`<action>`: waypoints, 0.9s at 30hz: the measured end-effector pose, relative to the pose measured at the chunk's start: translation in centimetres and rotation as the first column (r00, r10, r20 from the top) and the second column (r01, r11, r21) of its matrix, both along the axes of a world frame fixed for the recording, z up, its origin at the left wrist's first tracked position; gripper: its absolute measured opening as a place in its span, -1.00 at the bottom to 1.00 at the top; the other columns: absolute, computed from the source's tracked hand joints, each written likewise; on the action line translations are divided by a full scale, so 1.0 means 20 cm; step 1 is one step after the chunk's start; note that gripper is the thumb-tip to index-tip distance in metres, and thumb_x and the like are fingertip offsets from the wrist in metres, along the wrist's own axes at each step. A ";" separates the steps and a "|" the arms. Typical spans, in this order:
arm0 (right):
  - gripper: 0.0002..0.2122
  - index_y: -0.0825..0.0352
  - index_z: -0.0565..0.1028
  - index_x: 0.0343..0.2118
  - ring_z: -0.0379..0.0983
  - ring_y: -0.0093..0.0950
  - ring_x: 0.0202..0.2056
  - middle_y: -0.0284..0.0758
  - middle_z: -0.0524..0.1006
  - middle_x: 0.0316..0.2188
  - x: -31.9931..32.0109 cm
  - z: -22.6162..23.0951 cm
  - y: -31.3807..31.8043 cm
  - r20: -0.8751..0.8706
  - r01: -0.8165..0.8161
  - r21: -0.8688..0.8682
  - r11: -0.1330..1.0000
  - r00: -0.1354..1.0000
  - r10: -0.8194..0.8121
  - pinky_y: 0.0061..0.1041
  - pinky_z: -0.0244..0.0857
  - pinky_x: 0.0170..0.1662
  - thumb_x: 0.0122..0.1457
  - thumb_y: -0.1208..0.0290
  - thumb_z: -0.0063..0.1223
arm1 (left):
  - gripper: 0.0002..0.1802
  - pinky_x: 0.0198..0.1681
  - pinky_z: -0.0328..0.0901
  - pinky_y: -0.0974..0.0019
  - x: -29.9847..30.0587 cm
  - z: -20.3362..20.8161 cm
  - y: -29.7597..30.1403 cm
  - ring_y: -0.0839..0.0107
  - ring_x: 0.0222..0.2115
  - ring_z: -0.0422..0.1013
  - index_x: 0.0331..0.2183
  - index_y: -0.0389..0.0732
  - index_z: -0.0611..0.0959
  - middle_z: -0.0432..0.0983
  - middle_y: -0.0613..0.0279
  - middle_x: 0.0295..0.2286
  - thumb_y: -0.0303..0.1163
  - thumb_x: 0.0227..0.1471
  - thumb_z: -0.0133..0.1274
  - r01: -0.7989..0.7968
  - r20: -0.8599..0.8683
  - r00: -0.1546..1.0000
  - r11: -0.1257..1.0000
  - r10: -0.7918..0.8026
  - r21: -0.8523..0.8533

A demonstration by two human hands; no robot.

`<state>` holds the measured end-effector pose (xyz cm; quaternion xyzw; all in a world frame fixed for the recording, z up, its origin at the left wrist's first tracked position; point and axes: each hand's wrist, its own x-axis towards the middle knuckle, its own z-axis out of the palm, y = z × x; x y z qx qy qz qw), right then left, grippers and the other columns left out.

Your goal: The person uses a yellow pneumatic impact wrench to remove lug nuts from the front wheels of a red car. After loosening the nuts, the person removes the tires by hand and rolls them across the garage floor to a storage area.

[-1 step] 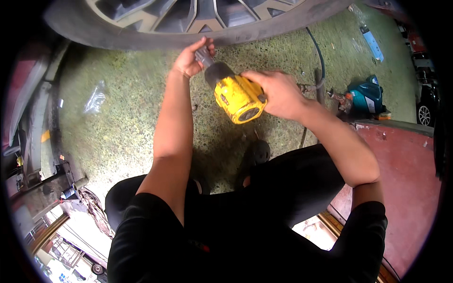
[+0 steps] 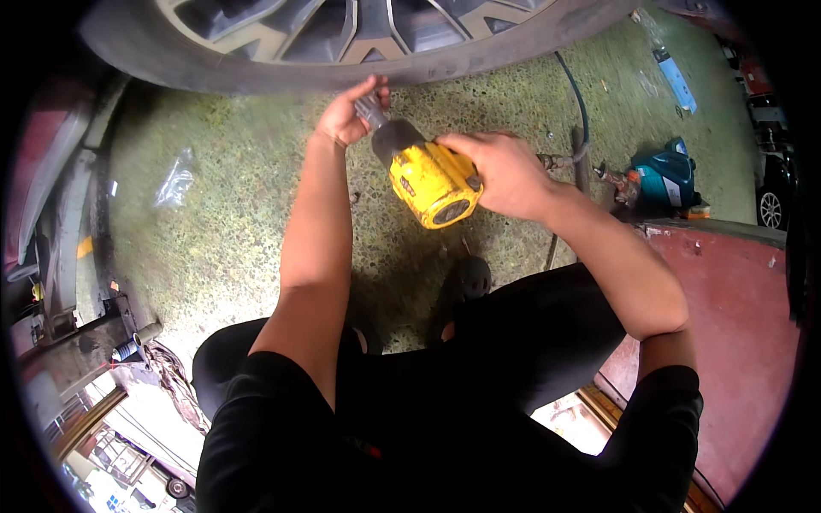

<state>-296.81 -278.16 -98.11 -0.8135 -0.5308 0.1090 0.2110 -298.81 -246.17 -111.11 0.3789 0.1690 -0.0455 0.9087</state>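
Both left hand [image 2: 340, 120], clasping the socket [image 2: 370, 110], and right hand [image 2: 508, 169], gripping the yellow wrench [image 2: 430, 184], ease slightly toward six o'clock, off the twelve-o'clock wheel [image 2: 374, 47].

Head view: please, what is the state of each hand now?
Left hand: closed around the grey nose of the yellow power tool.
Right hand: closed, holding that tool.

a head-worn fisheye camera looks down at close range on left hand [image 2: 345, 122] and right hand [image 2: 506, 173], lap [image 2: 543, 333] at six o'clock, wheel [image 2: 369, 48] at twelve.
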 end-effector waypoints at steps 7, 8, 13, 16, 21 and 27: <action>-0.47 0.11 0.45 0.10 0.54 -0.31 -0.11 -0.29 0.59 -0.22 0.12 -0.27 -0.15 0.116 -0.143 -0.220 0.965 0.978 0.171 -0.27 0.29 0.07 0.00 0.28 0.28 | -0.67 -0.18 0.45 0.13 -0.36 -0.74 0.13 0.19 -0.23 0.55 -0.12 -0.08 0.68 0.61 0.10 -0.26 -0.24 0.05 0.18 0.481 -0.548 0.819 0.319 0.167 0.816; -0.48 0.13 0.45 0.10 0.53 -0.31 -0.07 -0.28 0.58 -0.19 0.13 -0.36 -0.16 0.139 -0.179 -0.248 0.952 0.966 0.218 -0.28 0.25 0.11 0.00 0.32 0.25 | -0.67 -0.11 0.44 0.08 -0.50 -0.90 0.18 0.09 -0.17 0.55 -0.12 -0.06 0.69 0.61 0.05 -0.24 -0.20 0.04 0.20 0.534 -0.511 0.837 -0.086 0.194 0.841; -0.57 0.09 0.46 0.06 0.50 -0.36 -0.12 -0.35 0.55 -0.28 0.26 -0.92 -0.58 0.270 -0.112 -0.370 0.922 0.937 0.222 -0.32 0.20 0.04 0.06 0.40 0.11 | -0.55 0.02 0.38 0.06 -0.73 -0.89 -0.23 0.05 0.01 0.45 -0.01 0.06 0.60 0.41 0.08 0.02 -0.13 0.04 0.22 0.652 -0.613 0.708 0.009 0.350 0.758; -0.61 0.11 0.47 0.03 0.47 -0.38 -0.09 -0.35 0.54 -0.25 0.28 -1.21 -0.81 0.261 -0.077 -0.409 0.909 0.945 0.198 -0.34 0.18 0.04 0.08 0.42 0.03 | -0.57 0.01 0.39 0.02 -0.71 -0.81 -0.29 0.01 -0.01 0.46 0.00 0.06 0.58 0.32 0.06 0.06 -0.15 0.06 0.19 0.670 -0.622 0.673 0.026 0.400 0.742; -0.57 0.13 0.47 0.05 0.42 -0.31 -0.03 -0.30 0.52 -0.18 0.25 -1.51 -1.04 0.163 0.048 -0.367 0.929 0.987 0.013 -0.30 0.17 0.10 0.05 0.47 0.05 | -0.53 0.01 0.39 -0.01 -0.75 -0.87 -0.16 -0.06 -0.03 0.47 0.04 -0.02 0.53 0.29 -0.02 0.08 -0.14 0.10 0.15 0.733 -0.648 0.537 0.081 0.540 0.675; -0.44 0.13 0.41 0.12 0.39 -0.14 0.07 -0.20 0.46 -0.03 0.36 -1.53 -1.16 -0.088 0.148 -0.449 0.881 0.974 -0.208 -0.23 0.25 0.16 -0.03 0.59 0.06 | -0.59 -0.05 0.43 -0.02 -0.81 -0.91 -0.30 -0.09 -0.11 0.50 0.02 -0.05 0.52 0.25 -0.03 0.10 -0.20 0.13 0.13 0.694 -0.630 0.531 0.135 0.566 0.707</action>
